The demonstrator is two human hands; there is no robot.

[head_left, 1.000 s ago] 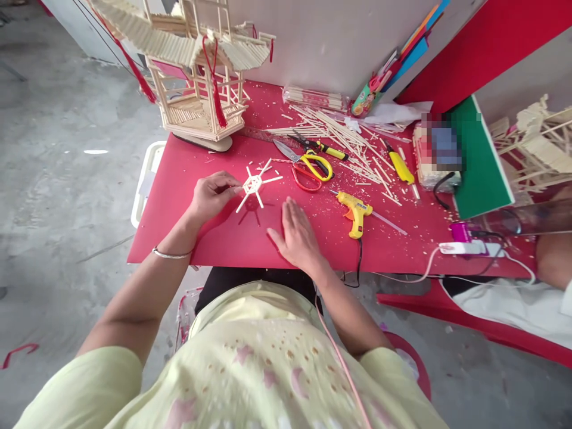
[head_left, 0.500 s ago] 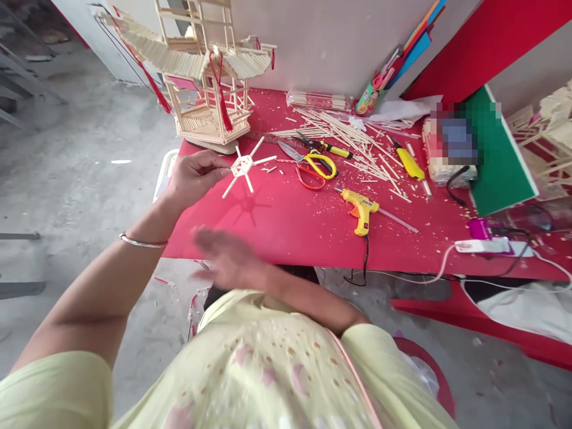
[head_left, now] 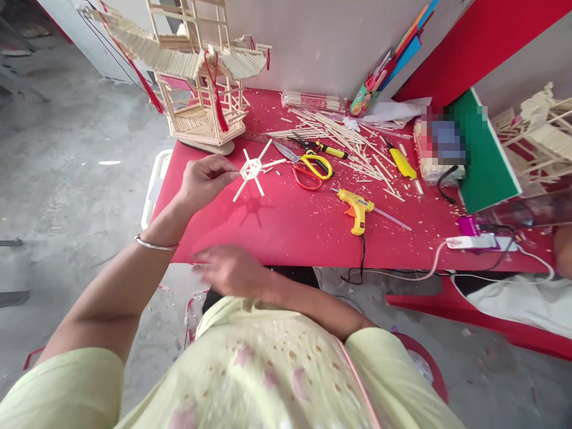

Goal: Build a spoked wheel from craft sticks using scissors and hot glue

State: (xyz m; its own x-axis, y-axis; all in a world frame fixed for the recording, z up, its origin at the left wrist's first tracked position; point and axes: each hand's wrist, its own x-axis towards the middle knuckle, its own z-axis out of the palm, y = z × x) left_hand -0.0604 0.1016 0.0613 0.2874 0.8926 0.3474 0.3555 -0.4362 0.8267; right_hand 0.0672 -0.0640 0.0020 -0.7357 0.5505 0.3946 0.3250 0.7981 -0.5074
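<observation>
Pinched between the thumb and fingers of my left hand (head_left: 208,179) is one spoke of a small star-shaped frame of pale wooden sticks (head_left: 253,170), with a hexagonal hub. It is held above the red tabletop (head_left: 286,226), and its shadow falls below. My right hand (head_left: 236,273) is in front of my body at the table's front edge, partly smeared by motion. Its fingers point left, apart, and nothing shows in them. Behind the frame stands a wooden-stick pavilion model (head_left: 208,122) with red tassels.
Right of the frame lie scissors (head_left: 313,167), pliers (head_left: 333,150), a yellow glue gun (head_left: 356,208), a yellow utility knife (head_left: 402,162) and loose sticks (head_left: 353,143). A power strip (head_left: 473,241) with cables is at the right. Another person's arm (head_left: 563,250) shows at the right edge.
My left hand and the star-shaped frame have shifted slightly right in the view. My right hand has moved a little right and down. Another person's arm has appeared at the right edge.
</observation>
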